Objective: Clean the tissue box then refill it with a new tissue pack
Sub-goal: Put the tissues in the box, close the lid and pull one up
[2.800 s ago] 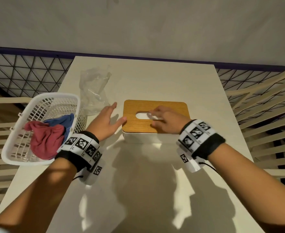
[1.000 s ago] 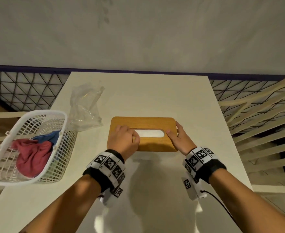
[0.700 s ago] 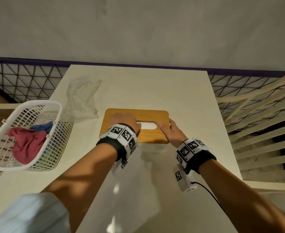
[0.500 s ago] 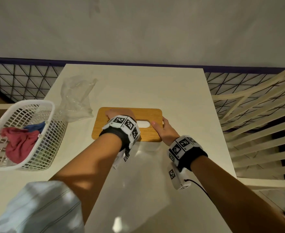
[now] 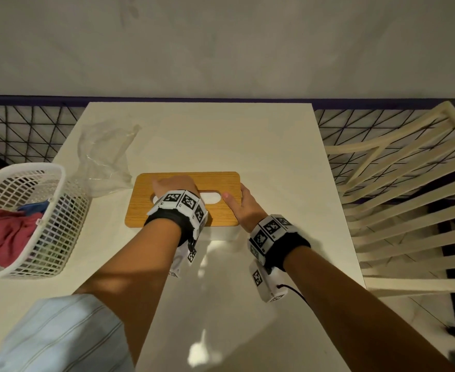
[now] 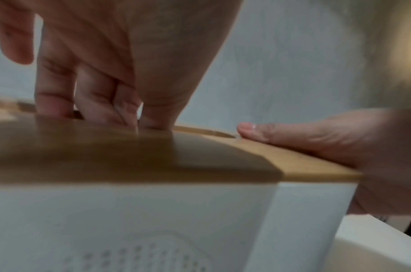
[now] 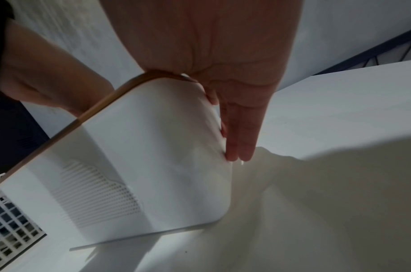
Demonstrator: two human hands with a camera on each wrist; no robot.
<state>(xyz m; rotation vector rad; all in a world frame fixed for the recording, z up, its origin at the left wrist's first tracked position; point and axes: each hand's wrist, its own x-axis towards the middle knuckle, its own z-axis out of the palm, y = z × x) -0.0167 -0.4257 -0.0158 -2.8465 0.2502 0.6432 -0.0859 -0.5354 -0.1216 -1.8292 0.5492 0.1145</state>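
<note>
The tissue box (image 5: 221,233) is white with a wooden lid (image 5: 140,208) and stands mid-table. White tissue (image 5: 211,197) shows in the lid's slot. My left hand (image 5: 174,183) hovers over the lid, wrist raised. In the left wrist view its fingers (image 6: 55,88) reach straight down into the slot, tips hidden, thumb held apart. My right hand (image 5: 243,208) steadies the box's right end: its thumb (image 6: 253,129) lies on the lid (image 6: 199,156), and its straight fingers (image 7: 240,132) press flat against the end wall of the box (image 7: 153,147).
A crumpled clear plastic wrapper (image 5: 105,157) lies left of the box. A white mesh basket (image 5: 19,167) at the table's left edge holds a red cloth (image 5: 3,234) and a blue cloth (image 5: 33,206). A slatted chair (image 5: 408,183) stands to the right.
My left hand moved from the lid's near side up over the slot and dipped its fingers in. The right hand, earlier at the slot, has stayed at the box's right end for the last second.
</note>
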